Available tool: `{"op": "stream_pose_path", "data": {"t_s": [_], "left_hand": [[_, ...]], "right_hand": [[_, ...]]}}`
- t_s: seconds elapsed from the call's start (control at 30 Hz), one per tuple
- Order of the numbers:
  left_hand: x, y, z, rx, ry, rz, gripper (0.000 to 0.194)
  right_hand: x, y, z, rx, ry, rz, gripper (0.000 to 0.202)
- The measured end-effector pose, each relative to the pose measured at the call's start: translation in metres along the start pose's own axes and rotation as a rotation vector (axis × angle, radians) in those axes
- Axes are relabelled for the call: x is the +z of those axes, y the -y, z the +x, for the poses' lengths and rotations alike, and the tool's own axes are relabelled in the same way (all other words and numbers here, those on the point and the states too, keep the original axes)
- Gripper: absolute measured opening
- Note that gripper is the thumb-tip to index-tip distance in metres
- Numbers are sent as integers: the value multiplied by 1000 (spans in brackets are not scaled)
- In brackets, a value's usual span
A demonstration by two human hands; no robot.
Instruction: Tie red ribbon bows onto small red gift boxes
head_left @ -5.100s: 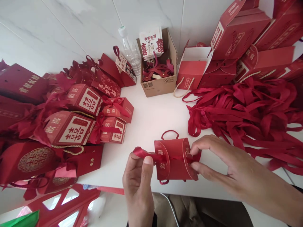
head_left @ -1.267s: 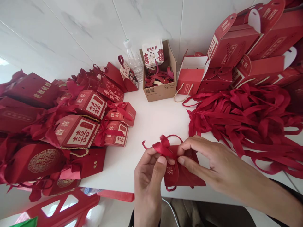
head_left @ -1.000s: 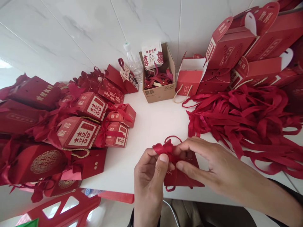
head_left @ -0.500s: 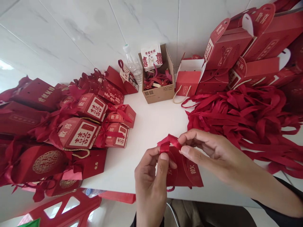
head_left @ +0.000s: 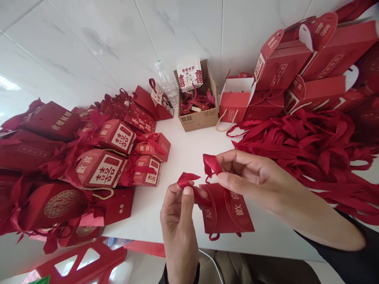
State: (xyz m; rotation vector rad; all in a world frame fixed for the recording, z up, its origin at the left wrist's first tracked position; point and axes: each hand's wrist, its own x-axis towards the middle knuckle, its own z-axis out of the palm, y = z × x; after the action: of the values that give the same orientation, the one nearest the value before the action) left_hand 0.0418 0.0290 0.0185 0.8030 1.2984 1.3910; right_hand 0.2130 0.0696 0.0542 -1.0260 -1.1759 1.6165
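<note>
A red gift box with gold characters rests on the white table close to me. Red cord loops stick out at its near edge. A red ribbon comes from the box, and its two ends are apart. My left hand pinches one end between thumb and fingers, left of the box. My right hand pinches the other end above the box's far right side. Where the ribbon passes round the box is partly hidden by my fingers.
Finished-looking red boxes with bows crowd the left side. A cardboard box with cards and ribbon pieces stands at the back beside a clear bottle. Loose red ribbons heap at right, before stacked red boxes.
My hands have moved apart, drawing the two ribbon ends away from each other. My left hand went left; the right rose slightly. More of the box's top shows now.
</note>
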Motion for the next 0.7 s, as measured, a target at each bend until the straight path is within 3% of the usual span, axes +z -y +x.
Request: {"op": "stream_pose_path", "data": {"t_s": [0.2, 0.43, 0.6, 0.7], "left_hand": [[0, 4, -2, 72, -138, -27, 19], [-9, 8, -10, 51, -232, -124, 25], [-18, 21, -17, -128, -259, -205, 38], [-20, 24, -18, -175, -297, -232, 41]], "right_hand": [[-10, -11, -13, -72, -218, -200, 22], [-29, -28, -53, 42, -513, -167, 22], [-34, -56, -71, 221, -590, 40, 25], [-32, -63, -74, 261, -542, 175, 26]]}}
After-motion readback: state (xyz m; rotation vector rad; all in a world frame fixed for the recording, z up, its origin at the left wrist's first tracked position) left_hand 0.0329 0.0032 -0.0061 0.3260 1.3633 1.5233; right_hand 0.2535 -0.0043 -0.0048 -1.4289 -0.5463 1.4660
